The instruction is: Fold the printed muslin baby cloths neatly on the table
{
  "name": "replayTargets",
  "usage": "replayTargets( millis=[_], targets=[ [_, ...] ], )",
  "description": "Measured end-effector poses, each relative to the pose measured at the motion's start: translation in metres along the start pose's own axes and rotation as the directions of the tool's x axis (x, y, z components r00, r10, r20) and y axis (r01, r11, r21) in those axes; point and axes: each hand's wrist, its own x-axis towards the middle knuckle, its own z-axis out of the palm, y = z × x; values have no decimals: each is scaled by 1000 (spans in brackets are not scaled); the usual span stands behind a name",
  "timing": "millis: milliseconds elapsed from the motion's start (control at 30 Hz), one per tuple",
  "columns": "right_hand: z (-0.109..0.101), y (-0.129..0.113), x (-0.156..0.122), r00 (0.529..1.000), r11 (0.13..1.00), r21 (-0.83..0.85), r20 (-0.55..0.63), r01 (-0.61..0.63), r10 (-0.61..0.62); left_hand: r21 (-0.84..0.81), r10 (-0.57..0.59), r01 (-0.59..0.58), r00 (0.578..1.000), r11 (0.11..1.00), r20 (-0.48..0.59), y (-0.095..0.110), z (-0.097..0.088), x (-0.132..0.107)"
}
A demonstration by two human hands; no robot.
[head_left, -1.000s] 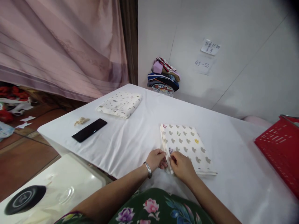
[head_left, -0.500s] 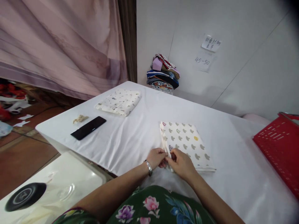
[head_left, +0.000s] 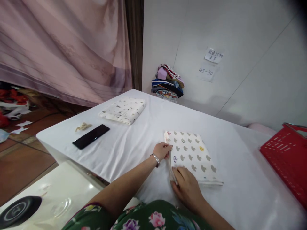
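Observation:
A folded white cloth (head_left: 192, 153) with grey, yellow and purple motifs lies flat on the white-covered table. My left hand (head_left: 162, 150) pinches its left edge about halfway along, thumb and fingers closed on the layers. Nearer to me, my right hand (head_left: 185, 185) grips the same edge by the near left corner, fingers on top and thumb at the side. The layers between the two hands show as a slightly loose, stacked edge.
Farther left lie another folded patterned cloth (head_left: 123, 110), a black phone (head_left: 91, 136) and a small beige crumpled piece (head_left: 83, 126). A red basket (head_left: 287, 156) stands at the right. Stacked fabrics (head_left: 168, 83) sit beyond the far edge; a white stool (head_left: 72, 182) is lower left.
My hands, close together before, have parted along the cloth's left edge: the left moved away from me, the right towards me. The whole view has shifted slightly.

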Motion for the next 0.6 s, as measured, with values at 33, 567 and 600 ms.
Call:
replayTargets(
  millis=[33,567,600],
  targets=[
    [1,2,-2,1000,1000,-4,-11,24,-24,19,6,-6,1000,1000,-1,2,1,2],
    [19,12,-11,952,975,-30,-213,218,-220,134,121,-107,988,985,-94,-10,3,25],
    [20,13,-12,947,971,-48,-216,235,-239,140,128,-113,987,984,-101,-10,3,27]
  ],
)
